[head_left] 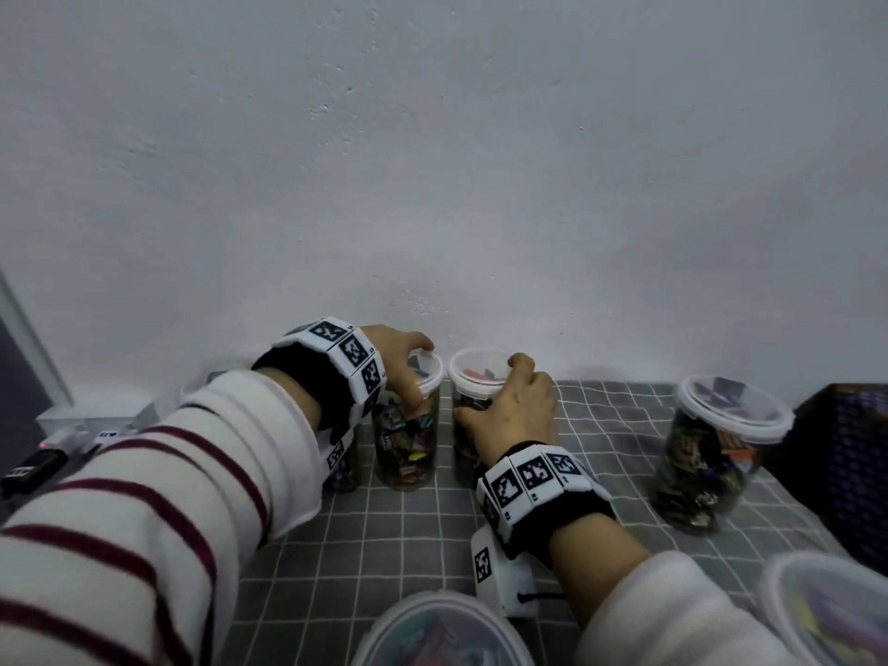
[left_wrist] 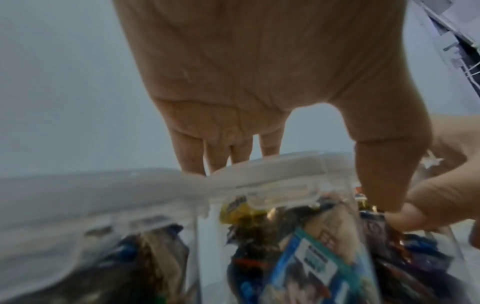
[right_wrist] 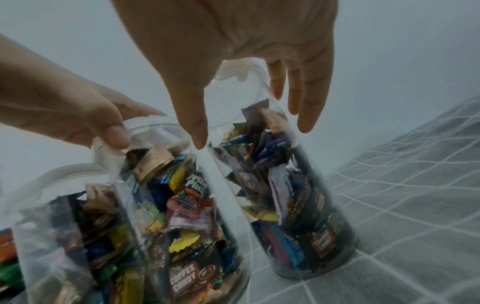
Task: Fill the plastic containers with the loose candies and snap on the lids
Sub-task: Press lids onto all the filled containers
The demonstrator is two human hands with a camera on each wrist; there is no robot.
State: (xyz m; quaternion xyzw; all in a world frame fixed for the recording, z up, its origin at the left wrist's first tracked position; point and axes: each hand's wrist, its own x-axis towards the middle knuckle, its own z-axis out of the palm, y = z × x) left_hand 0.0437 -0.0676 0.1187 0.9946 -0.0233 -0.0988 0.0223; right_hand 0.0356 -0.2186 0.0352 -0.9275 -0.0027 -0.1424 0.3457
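Two clear plastic containers full of wrapped candies stand side by side on the grey checked cloth, close to the white wall. My left hand grips the lidded top of the left container, fingers over the lid and thumb down its near side. This container also shows in the right wrist view. My right hand wraps the neck of the right container just under its white lid, with the thumb on one side and the fingers on the other.
A third candy container stands half hidden behind my left wrist. Another lidded one stands to the right, beside a dark basket. Two more lidded tops sit at the near edge.
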